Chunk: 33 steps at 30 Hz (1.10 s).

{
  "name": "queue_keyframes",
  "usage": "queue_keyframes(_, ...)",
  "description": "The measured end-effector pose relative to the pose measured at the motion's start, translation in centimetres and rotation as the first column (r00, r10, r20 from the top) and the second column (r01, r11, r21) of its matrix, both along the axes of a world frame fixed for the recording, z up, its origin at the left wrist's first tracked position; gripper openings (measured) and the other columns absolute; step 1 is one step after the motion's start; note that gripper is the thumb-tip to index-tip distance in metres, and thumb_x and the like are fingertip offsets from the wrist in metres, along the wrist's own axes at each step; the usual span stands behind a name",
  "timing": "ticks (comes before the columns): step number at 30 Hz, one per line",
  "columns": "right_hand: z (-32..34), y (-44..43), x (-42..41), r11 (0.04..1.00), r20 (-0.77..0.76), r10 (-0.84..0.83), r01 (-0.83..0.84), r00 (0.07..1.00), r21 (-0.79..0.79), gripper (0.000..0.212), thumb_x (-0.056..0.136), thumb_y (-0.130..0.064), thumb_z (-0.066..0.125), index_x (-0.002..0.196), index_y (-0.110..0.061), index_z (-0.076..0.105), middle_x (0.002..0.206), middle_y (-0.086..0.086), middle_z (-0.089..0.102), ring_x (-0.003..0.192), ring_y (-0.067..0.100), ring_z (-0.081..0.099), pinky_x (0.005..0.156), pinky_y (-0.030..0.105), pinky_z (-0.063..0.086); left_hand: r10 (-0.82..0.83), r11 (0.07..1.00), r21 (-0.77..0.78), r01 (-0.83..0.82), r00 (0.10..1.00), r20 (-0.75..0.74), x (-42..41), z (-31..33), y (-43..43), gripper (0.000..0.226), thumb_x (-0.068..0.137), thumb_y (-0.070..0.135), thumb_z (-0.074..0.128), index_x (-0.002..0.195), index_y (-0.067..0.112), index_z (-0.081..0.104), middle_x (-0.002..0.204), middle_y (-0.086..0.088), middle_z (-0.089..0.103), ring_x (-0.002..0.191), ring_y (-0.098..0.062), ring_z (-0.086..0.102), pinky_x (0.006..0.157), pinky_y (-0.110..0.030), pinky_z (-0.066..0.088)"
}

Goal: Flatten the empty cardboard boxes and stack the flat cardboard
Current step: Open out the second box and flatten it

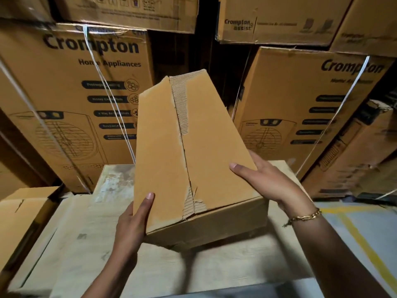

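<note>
Both hands clasp the closed cardboard box — left hand at its near-left corner, right hand along its right edge.

A storeroom or warehouse: tall brown cardboard cartons printed "Crompton Home Appliances", bound with white plastic straps, are stacked wall-like across the upper frame.

— "Crompton" in bold dark letters across the big left carton, and "Home Appliances" right under it!
— Same "Crompton" on the right carton. Up on the top right carton, it's "Crompton assist". The small dark labels are too blurred to read.
</note>
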State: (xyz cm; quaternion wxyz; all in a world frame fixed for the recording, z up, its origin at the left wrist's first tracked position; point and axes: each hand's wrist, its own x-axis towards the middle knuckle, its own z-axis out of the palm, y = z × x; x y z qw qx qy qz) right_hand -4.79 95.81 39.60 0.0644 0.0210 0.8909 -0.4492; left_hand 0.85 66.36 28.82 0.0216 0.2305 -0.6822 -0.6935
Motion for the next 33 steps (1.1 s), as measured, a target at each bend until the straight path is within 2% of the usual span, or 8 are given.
queue_keyframes(2,-2.6,-2.0,-0.9,0.999,0.038,0.017,-0.015,0.999,-0.052,0.071,0.075,-0.08,0.059,0.14,-0.061,0.04,0.131,-0.028,0.061,0.121,0.01,0.059,0.107,0.042,0.047,0.036,0.999,-0.039,-0.034,0.999,0.04,-0.2,-0.7,-2.2,0.066,0.077,0.073,0.062,0.127,0.029,0.065,0.112,0.005,0.072,0.106,-0.023,0.066,0.098,-0.051,0.052)
queue_keyframes(8,-8.3,-5.8,-1.7,0.994,0.133,0.079,-0.069,0.988,-0.083,0.057,0.091,-0.062,0.061,0.143,-0.056,0.04,0.126,-0.028,0.061,0.118,0.008,0.058,0.094,0.032,0.046,0.006,0.976,-0.215,0.021,0.992,0.126,0.3,-5.2,-6.1,0.087,0.064,0.094,0.055,0.123,0.031,0.068,0.112,0.009,0.073,0.106,-0.021,0.067,0.098,-0.049,0.053)
queue_keyframes(17,-17.4,-3.1,-0.1,0.973,0.274,-0.09,0.143,0.958,-0.182,0.092,0.077,-0.076,0.065,0.155,-0.036,0.035,0.155,-0.016,0.042,0.138,0.011,0.041,0.115,0.035,0.033,-0.126,0.84,-0.504,0.201,0.976,0.179,-1.1,-8.7,-4.6,0.096,0.068,0.096,0.043,0.142,0.034,0.046,0.129,0.005,0.066,0.105,-0.022,0.064,0.091,-0.044,0.053)
queue_keyframes(21,-19.3,-3.3,0.9,0.979,0.16,-0.189,0.198,0.969,-0.043,0.084,0.09,-0.065,0.058,0.159,-0.031,0.025,0.16,-0.005,0.038,0.145,0.022,0.04,0.118,0.04,0.034,-0.291,0.668,-0.682,0.298,0.948,0.13,-1.9,-8.5,-4.3,0.11,0.07,0.093,0.051,0.156,0.036,0.014,0.159,0.006,0.036,0.127,-0.024,0.056,0.087,-0.043,0.054)
queue_keyframes(24,-18.4,-4.7,1.0,0.922,-0.012,-0.108,0.105,0.994,0.373,0.083,0.096,-0.063,0.049,0.161,-0.026,0.013,0.169,-0.004,0.012,0.15,0.025,0.029,0.114,0.043,0.037,-0.372,0.485,-0.781,0.393,0.901,0.223,-1.9,-8.1,-4.3,0.133,0.056,0.104,0.045,0.16,0.032,0.001,0.168,0.005,0.012,0.135,-0.026,0.05,0.09,-0.044,0.055)
queue_keyframes(28,-17.6,-7.3,0.7,0.727,-0.029,0.15,-0.091,0.988,0.681,0.081,0.092,-0.076,0.029,0.158,-0.03,0.025,0.17,-0.003,0.001,0.156,0.021,-0.004,0.124,0.047,0.002,-0.384,0.404,-0.793,0.457,0.871,0.307,-1.9,-7.8,-4.3,0.15,0.042,0.11,0.04,0.16,0.031,-0.011,0.17,0.003,-0.006,0.146,-0.027,0.038,0.099,-0.047,0.051)
queue_keyframes(30,-17.0,-9.0,0.6,0.78,0.029,0.202,-0.179,0.979,0.599,0.071,0.095,-0.073,0.03,0.155,-0.035,0.033,0.169,-0.01,0.008,0.156,0.017,-0.003,0.124,0.046,-0.004,-0.399,0.397,-0.793,0.462,0.865,0.304,-2.0,-7.8,-4.3,0.152,0.041,0.11,0.041,0.16,0.031,-0.013,0.17,0.002,-0.009,0.147,-0.027,0.035,0.1,-0.047,0.051)
queue_keyframes(33,-15.5,-11.3,0.6,0.963,-0.004,0.187,-0.183,0.982,0.198,0.065,0.095,-0.072,0.04,0.147,-0.035,0.049,0.158,-0.023,0.033,0.149,0.005,0.028,0.124,0.04,0.022,-0.405,0.387,-0.802,0.454,0.866,0.294,-1.5,-8.1,-4.7,0.149,0.045,0.109,0.042,0.159,0.031,-0.015,0.169,0.005,-0.013,0.146,-0.025,0.037,0.098,-0.045,0.052)
